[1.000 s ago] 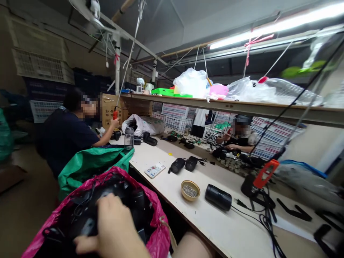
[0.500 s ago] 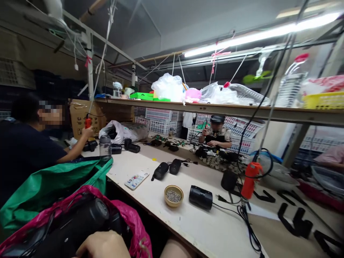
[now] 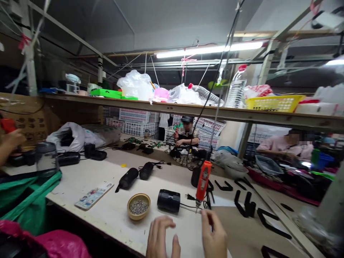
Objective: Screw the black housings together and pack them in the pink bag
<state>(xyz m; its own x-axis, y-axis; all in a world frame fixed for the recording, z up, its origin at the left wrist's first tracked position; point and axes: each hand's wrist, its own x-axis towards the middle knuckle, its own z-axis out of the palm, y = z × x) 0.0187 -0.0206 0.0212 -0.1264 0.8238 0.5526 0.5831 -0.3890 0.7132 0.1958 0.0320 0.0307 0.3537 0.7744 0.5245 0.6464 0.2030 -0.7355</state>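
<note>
My left hand (image 3: pixel 162 236) is at the bottom centre, fingers apart and holding nothing, just below a black cylindrical device (image 3: pixel 168 200) lying on its side. To its right, my right hand (image 3: pixel 213 234) has its fingers pressed together; anything between them is too small to make out. Its fingertips are just beneath the bit of a hanging orange electric screwdriver (image 3: pixel 203 181). A yellowish bowl of small screws (image 3: pixel 138 206) stands left of the device.
A phone (image 3: pixel 94 196) and two black devices (image 3: pixel 128 178) lie on the white table (image 3: pixel 104 222). Black curved strips (image 3: pixel 274 224) are at the right. A pink bag (image 3: pixel 63 243) sits at lower left. An overhead shelf (image 3: pixel 172 106) spans the view. Other people work at the left, back and right.
The view has swung right. A hand that was on a black device in the pink bag is no longer there; both my hands are now over the table near the screwdriver and the cylindrical device.
</note>
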